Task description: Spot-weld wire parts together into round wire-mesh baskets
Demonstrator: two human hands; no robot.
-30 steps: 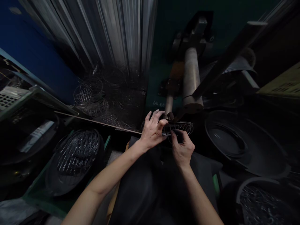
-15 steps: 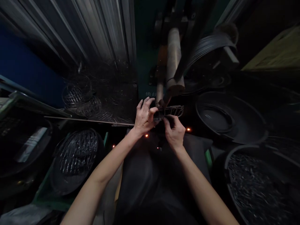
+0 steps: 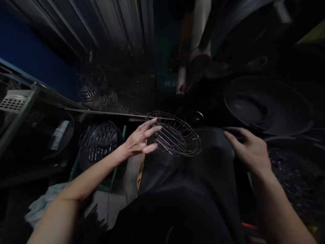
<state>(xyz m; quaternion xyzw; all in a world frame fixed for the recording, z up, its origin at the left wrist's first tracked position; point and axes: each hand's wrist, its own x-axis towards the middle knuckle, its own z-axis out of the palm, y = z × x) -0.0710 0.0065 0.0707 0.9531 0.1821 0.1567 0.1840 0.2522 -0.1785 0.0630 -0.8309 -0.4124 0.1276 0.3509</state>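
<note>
Wire rack pinched at its near rim by left hand; right hand apart, empty, fingers loose; support rim evenly, keep level.

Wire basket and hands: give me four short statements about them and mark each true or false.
1. The left hand touches the round wire basket. True.
2. The right hand grips the wire basket too. False: it is apart from the basket, off to its right, fingers extended.
3. More wire baskets lie stacked in a bin left of the left hand. True.
4. The wire basket is full of parts. False: it looks empty, and the dark lap shows through its grid.
</note>
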